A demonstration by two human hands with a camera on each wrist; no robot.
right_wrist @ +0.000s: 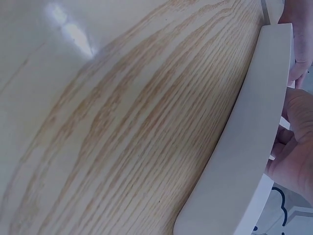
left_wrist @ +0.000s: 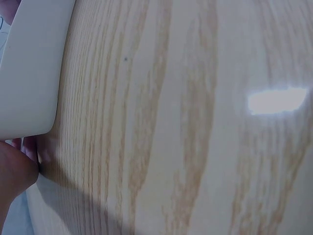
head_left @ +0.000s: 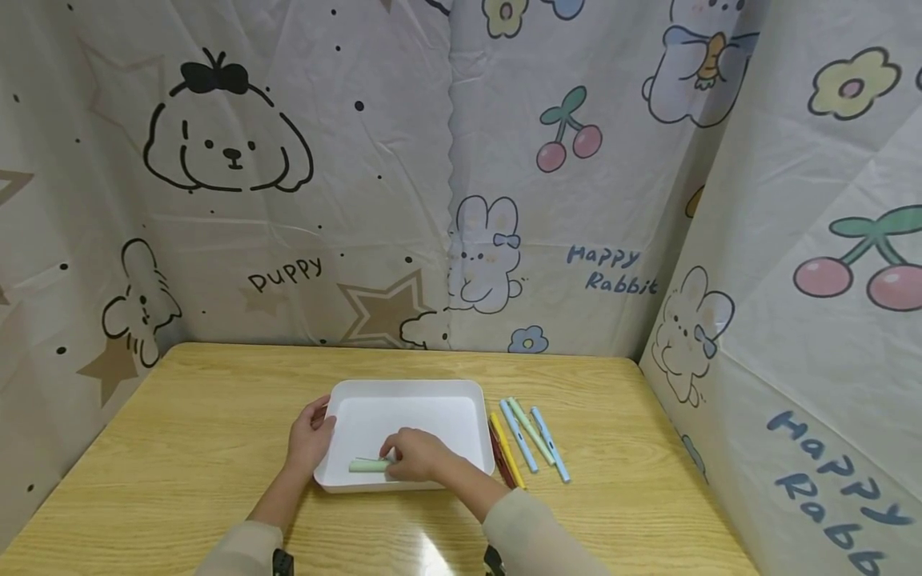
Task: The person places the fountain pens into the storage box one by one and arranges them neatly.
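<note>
A shallow white tray [head_left: 403, 390] rests on the wooden table. My left hand [head_left: 311, 440] holds its left side, with the thumb at the rim and the fingers along the outer wall. Inside the tray near its front wall lies a light green pen [head_left: 366, 466], pointing left to right. My right hand [head_left: 418, 454] reaches over the front rim and pinches the pen's right end; the fingers hide that end. In the right wrist view the curled fingers of the right hand [right_wrist: 296, 147] show behind the tray wall [right_wrist: 239, 142], but the pen is hidden there.
Right of the tray lie a dark red pen [head_left: 502, 458], a yellow pen [head_left: 507, 450], two light blue pens [head_left: 519, 436] and a light green pen [head_left: 531, 432]. The wooden table [head_left: 230, 408] is bounded by printed cloth [head_left: 346, 200] at the back and sides.
</note>
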